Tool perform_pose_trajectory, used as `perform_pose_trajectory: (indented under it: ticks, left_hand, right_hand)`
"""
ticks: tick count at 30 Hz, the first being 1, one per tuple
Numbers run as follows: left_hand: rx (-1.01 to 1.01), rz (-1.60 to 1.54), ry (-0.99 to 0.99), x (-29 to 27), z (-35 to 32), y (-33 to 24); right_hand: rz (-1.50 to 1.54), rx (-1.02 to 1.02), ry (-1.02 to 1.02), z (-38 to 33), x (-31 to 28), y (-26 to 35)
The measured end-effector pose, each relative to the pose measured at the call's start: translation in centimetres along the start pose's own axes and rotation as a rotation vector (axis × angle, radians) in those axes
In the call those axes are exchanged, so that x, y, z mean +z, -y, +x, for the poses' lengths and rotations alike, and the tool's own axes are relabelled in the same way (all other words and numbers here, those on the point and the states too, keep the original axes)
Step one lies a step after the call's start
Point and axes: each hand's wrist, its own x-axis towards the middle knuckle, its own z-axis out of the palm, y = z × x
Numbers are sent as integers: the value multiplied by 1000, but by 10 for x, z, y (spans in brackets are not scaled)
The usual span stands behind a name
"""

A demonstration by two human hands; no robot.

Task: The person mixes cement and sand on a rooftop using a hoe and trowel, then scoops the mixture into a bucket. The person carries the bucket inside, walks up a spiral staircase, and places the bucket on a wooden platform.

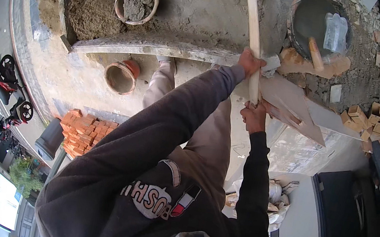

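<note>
Both my left hand [251,61] and right hand [253,117] grip the long wooden handle [255,33]; I judge a swing could knock the water-filled tub [318,24] or slip.

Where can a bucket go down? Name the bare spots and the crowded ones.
Bare ground lies between the low curb and the brick stack, beside the orange bucket. Some flat mortar bed shows right of the mortar-filled bucket. Crowded: rubble around the water tub, and near both hands, left hand and right hand, gripping the wooden handle.
</note>
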Motion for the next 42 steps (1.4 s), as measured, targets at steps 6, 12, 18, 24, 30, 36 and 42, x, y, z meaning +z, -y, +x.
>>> perform_pose_trajectory:
  ticks: [6,12,18,24,30,36,42]
  left_hand:
    - [-29,26,-147,-6,-18,7]
    - [-167,14,26,-26,-47,-12]
    - [-217,-11,22,-45,-69,-14]
    - [-280,22,91,-60,-74,-11]
    - [-325,47,117,-67,-95,-25]
    - [-399,12,302,-86,-109,-42]
    - [-333,80,328,-92,-140,-59]
  right_hand:
    - [-205,-20,11,-13,7,-19]
    - [-215,-14,39,-45,24,-10]
    - [-274,-39,-18,-82,44,8]
    - [-199,6,-19,-105,59,14]
    - [-71,27,-42,-121,77,7]
    - [190,51,-20,-149,93,32]
    - [282,85,14,-182,105,57]
